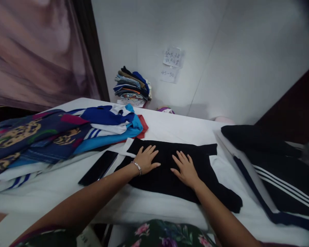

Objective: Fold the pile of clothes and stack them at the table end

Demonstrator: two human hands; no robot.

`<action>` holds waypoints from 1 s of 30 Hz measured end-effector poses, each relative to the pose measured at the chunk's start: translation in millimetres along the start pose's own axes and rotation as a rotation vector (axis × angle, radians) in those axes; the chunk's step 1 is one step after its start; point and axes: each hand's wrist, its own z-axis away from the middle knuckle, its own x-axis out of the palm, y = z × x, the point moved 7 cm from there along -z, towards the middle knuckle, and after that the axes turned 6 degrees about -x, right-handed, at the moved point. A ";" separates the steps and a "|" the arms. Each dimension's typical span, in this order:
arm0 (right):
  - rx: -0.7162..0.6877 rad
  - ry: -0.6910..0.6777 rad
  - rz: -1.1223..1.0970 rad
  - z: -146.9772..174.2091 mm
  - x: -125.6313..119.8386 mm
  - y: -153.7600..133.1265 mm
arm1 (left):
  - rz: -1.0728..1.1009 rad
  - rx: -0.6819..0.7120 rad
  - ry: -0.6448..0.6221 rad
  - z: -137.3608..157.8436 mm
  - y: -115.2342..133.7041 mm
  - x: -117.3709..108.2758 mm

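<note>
A black garment lies spread out on the white-covered table in front of me; its exact kind is unclear. My left hand rests flat on its left part, fingers spread, with a bracelet at the wrist. On the right part lies my right hand, palm down and fingers apart. Neither hand grips the cloth. Just left of the garment is a dark phone-like slab. A white strip crosses the garment's left edge.
Heaped clothes in blue, white and patterned fabric cover the table's left side. To the right lie dark garments with white stripes. A stack of folded clothes stands beyond the far edge, and paper notes hang on the wall.
</note>
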 end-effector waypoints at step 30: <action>0.667 -0.137 -0.202 -1.7 9.4 223.6 | 0.018 0.248 0.139 -30.0 81.5 45.2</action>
